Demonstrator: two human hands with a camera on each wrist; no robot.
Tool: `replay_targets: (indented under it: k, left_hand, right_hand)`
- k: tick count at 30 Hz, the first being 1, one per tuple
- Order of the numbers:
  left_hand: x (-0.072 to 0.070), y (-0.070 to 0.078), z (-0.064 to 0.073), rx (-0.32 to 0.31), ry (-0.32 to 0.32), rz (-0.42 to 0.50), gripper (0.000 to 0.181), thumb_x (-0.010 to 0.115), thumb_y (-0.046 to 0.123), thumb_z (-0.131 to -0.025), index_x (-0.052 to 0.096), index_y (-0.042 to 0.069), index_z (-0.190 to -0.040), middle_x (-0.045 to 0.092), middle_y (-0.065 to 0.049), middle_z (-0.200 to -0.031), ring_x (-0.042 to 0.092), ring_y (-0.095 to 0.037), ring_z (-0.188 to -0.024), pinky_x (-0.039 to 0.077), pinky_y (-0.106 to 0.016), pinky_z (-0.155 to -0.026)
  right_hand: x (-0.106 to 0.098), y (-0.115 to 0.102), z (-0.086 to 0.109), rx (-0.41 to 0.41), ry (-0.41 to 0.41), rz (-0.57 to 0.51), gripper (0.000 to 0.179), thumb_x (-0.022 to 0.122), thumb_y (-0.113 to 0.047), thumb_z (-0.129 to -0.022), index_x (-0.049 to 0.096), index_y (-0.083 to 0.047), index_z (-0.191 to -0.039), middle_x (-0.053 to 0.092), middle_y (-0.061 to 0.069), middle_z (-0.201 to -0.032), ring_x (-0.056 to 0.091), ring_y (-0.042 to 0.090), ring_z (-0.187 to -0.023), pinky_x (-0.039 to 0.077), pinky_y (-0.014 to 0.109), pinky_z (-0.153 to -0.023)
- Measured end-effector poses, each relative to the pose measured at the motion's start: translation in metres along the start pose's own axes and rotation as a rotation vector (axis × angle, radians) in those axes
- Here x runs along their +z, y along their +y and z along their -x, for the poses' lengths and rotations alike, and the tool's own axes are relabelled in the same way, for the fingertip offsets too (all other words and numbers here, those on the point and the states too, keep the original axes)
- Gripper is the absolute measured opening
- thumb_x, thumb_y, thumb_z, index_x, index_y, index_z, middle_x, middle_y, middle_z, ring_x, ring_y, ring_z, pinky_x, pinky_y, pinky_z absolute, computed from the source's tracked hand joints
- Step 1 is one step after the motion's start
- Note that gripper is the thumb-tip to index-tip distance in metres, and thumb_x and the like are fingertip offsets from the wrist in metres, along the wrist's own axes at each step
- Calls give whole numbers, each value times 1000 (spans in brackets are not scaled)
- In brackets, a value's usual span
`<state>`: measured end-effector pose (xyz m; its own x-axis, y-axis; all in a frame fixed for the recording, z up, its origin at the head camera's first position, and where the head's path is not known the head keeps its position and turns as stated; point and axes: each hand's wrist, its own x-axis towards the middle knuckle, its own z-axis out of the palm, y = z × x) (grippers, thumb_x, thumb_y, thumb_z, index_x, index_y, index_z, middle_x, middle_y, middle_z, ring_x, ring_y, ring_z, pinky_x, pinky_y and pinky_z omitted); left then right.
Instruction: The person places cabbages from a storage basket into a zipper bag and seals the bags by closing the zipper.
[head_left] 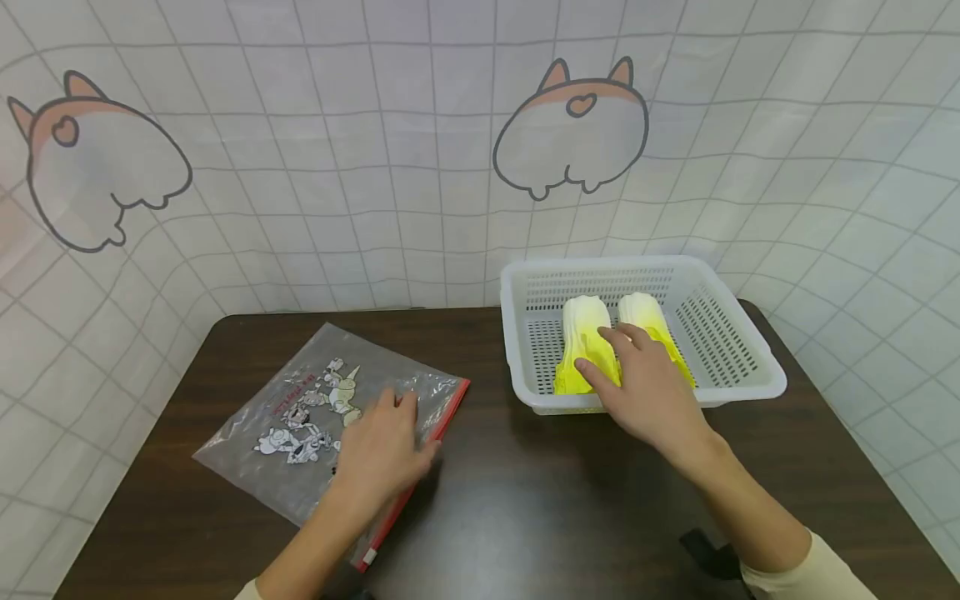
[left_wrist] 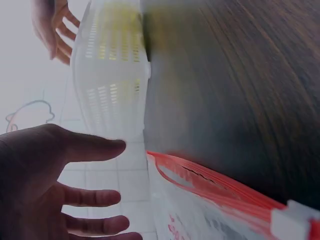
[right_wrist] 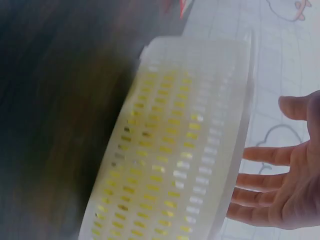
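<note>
A clear zip bag [head_left: 300,400] with cartoon prints and a red slider edge lies flat at the left of the table. Over its red-edged side hovers my left hand [head_left: 382,454], fingers loosely extended; the left wrist view shows this hand [left_wrist: 95,195] holding nothing, with the bag's red zip [left_wrist: 215,187] below it. Two white-and-yellow napa cabbages [head_left: 585,342] lie side by side in a white perforated basket [head_left: 720,392]. My right hand [head_left: 652,383] reaches over the basket's near rim above the cabbages, fingers spread, and the right wrist view shows the hand [right_wrist: 280,185] with nothing in it.
The dark wooden table [head_left: 525,500] stands against a white gridded cloth [head_left: 405,167] with dog drawings. The bag's white slider [head_left: 369,556] sits at its near end. A black strap [head_left: 708,554] hangs by the right forearm.
</note>
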<state>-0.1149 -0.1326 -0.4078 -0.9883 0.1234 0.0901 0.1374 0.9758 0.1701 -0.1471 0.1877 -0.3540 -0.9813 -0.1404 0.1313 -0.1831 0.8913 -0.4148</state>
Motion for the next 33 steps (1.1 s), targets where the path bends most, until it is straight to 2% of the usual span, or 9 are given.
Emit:
replay_targets:
  k: [6, 13, 17, 21, 24, 26, 28, 31, 33]
  left_hand:
    - [1, -8, 3, -20, -116, -14, 59, 87, 51, -77, 66, 9, -112, 68, -10, -94, 69, -30, -79, 54, -49, -58]
    - [3, -18, 7, -19, -207, -29, 50, 91, 55, -69, 60, 17, -78, 59, 0, -71, 63, -23, -67, 50, -46, -54]
    - [5, -23, 8, -8, -224, -7, 45, 91, 49, -71, 57, 20, -72, 59, 2, -70, 62, -20, -66, 50, -48, -55]
    - [4, -27, 8, -5, -229, -1, 36, 88, 39, -74, 58, 19, -68, 61, 0, -69, 61, -19, -64, 50, -51, -55]
    - [3, -29, 9, 6, -231, 0, 28, 83, 29, -75, 58, 19, -65, 61, 1, -67, 60, -19, -63, 50, -51, -54]
    - [3, -30, 9, 16, -223, 5, 24, 79, 23, -74, 58, 20, -64, 60, 2, -66, 59, -18, -62, 50, -50, -54]
    - [3, -30, 10, 33, -209, 9, 23, 77, 19, -75, 57, 20, -64, 59, 2, -66, 60, -19, -62, 50, -50, -53]
    - [3, -30, 11, 49, -190, 11, 22, 75, 16, -77, 57, 20, -65, 59, 2, -66, 62, -21, -62, 50, -49, -52]
    - [2, -29, 11, 48, -187, 5, 22, 75, 16, -80, 57, 19, -66, 60, 1, -66, 63, -23, -63, 49, -49, -52]
  right_hand:
    - [-12, 14, -14, 42, -28, 3, 71, 65, -42, -99, 48, 4, -150, 47, 34, -147, 47, 54, -128, 44, 70, -105]
    - [-21, 38, -34, 91, -39, 12, 73, 70, -36, -96, 46, 8, -148, 50, 36, -129, 46, 46, -110, 50, 58, -86]
    - [-25, 56, -44, 139, -77, 31, 75, 68, -38, -97, 43, 11, -148, 47, 41, -138, 45, 54, -122, 48, 66, -97]
    - [-26, 70, -51, 178, -149, 48, 79, 66, -39, -98, 38, 15, -149, 41, 44, -147, 37, 59, -135, 41, 72, -108]
    - [-25, 76, -53, 193, -179, 55, 82, 67, -38, -97, 36, 18, -149, 41, 46, -146, 39, 59, -133, 41, 71, -108]
    - [-24, 80, -55, 203, -193, 54, 85, 70, -38, -95, 35, 19, -148, 44, 46, -142, 46, 56, -123, 48, 67, -100]
    - [-24, 83, -57, 217, -212, 48, 87, 72, -38, -93, 35, 20, -145, 50, 43, -131, 54, 49, -107, 55, 56, -86]
    - [-23, 88, -60, 240, -245, 21, 88, 75, -39, -92, 33, 20, -142, 54, 35, -112, 55, 36, -84, 50, 37, -66]
    - [-23, 92, -62, 262, -269, -7, 89, 75, -40, -91, 30, 18, -141, 53, 31, -105, 53, 31, -76, 47, 32, -60]
